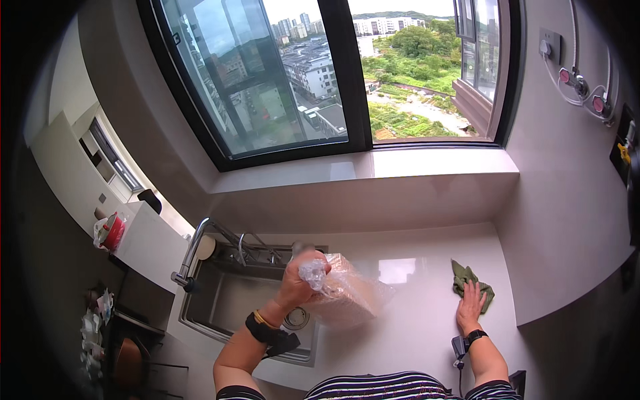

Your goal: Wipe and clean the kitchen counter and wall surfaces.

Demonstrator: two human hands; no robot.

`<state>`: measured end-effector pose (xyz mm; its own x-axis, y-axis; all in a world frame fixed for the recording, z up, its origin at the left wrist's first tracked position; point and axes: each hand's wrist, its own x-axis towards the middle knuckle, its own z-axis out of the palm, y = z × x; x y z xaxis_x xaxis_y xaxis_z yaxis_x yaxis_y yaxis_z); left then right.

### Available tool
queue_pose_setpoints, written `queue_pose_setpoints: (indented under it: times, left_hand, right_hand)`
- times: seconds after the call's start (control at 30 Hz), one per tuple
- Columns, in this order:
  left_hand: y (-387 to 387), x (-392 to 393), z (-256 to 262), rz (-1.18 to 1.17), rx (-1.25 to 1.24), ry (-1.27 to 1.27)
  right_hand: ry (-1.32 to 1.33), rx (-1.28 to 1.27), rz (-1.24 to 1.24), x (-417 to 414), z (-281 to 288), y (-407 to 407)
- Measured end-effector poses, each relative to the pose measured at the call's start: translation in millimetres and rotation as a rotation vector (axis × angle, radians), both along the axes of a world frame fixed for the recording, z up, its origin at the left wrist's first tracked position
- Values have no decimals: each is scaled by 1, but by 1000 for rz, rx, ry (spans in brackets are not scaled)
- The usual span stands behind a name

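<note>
My left hand [300, 280] grips the gathered top of a clear bubble-wrap bag [350, 295], which hangs over the right edge of the sink and the white countertop beside it. Something boxy and light orange shows through the plastic. Near the right end of the countertop [410, 320], my right hand [470, 307] lies flat, its fingers on a crumpled green cloth [472, 285]. Both wrists wear black bands.
The steel sink [240, 295] with a curved chrome faucet [197, 245] lies at the left. A round pale object [205, 247] stands behind the faucet. Beyond the counter rises the window ledge [400, 162]; a wall [540, 225] bounds the right side.
</note>
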<state>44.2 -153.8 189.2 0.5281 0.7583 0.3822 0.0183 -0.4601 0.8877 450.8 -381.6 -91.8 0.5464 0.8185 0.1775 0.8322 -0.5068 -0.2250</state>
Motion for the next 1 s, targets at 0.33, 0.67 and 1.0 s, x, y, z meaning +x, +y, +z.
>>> queue_pose_setpoints:
  times: [0.33, 0.67, 1.0]
  left_hand:
    - [134, 39, 208, 95, 392, 154]
    - [245, 88, 225, 274, 951, 353]
    - [301, 104, 199, 342, 782, 333]
  right_hand:
    - [-37, 76, -20, -13, 8, 0]
    - [-45, 91, -22, -14, 9, 0]
    - [-30, 62, -25, -17, 14, 0]
